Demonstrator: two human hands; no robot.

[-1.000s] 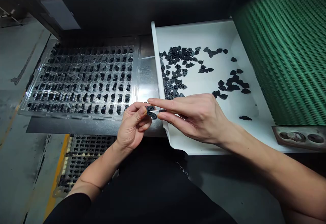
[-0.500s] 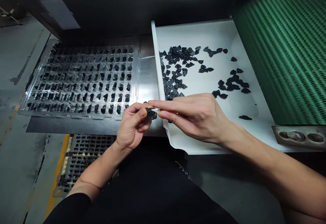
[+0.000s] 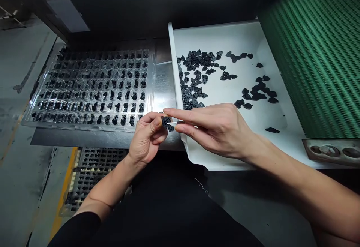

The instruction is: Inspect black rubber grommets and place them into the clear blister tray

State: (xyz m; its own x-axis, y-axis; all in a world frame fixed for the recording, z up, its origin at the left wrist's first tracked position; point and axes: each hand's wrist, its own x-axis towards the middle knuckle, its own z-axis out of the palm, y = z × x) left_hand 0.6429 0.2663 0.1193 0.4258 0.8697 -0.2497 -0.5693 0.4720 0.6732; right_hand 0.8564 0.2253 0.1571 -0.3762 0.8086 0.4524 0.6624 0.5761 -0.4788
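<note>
My left hand point(image 3: 147, 136) pinches a small black moulded part point(image 3: 166, 122) with a round, ribbed opening between thumb and fingers. My right hand point(image 3: 216, 129) grips a small knife point(image 3: 172, 123) with a pale pointed blade; its handle is mostly hidden by the fingers. The blade tip lies against the black part. Both hands meet over the front gap between the clear compartment tray point(image 3: 150, 101) and the white bin point(image 3: 225, 39). Many similar black parts point(image 3: 201, 60) lie loose in the bin, densest along its left wall.
A green ribbed conveyor belt point(image 3: 317, 56) slopes down into the bin's right side, with a metal bracket point(image 3: 333, 150) at its lower end. The clear tray, filled with black parts, rests on a metal bench point(image 3: 164, 82). Another filled tray point(image 3: 92, 179) sits lower down at left.
The knife blade has shifted and now points across the face of the black part at a different angle. My hands stay in nearly the same place.
</note>
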